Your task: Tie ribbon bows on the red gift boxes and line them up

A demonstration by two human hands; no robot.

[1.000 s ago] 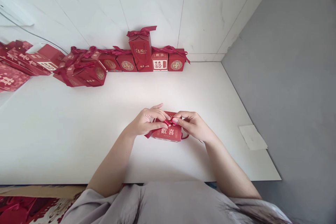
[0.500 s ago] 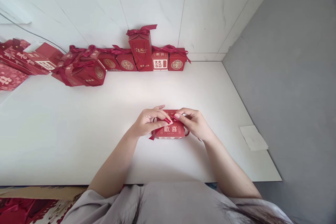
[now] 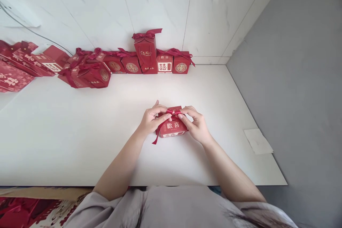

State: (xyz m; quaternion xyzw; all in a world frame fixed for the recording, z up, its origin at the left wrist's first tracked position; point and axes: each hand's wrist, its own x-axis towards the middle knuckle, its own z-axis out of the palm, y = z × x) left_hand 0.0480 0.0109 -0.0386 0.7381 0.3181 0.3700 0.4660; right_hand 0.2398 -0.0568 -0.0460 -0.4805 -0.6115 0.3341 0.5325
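A small red gift box [image 3: 173, 126] with pale characters stands on the white table in front of me. Over its top runs a dark red ribbon [image 3: 174, 112], looped into a bow at the middle. My left hand [image 3: 154, 118] pinches the ribbon's left loop between thumb and fingers. On the other side, my right hand [image 3: 196, 123] pinches the right loop, its thumb near the knot. One ribbon tail hangs down at the box's front left corner. Fingers partly cover the bow and the box's upper edges.
Along the tiled wall stands a row of red boxes [image 3: 180, 65] with ribbon bows, one stacked higher [image 3: 145, 51]. More boxes [image 3: 88, 74] cluster at the left. A folded white paper [image 3: 258, 141] lies at the table's right edge. A cable [image 3: 34, 31] runs along the wall.
Both hands have shifted slightly away from me and now draw the ribbon out sideways, with a bow showing between them. The box has tilted or turned a little; the view has shifted slightly.
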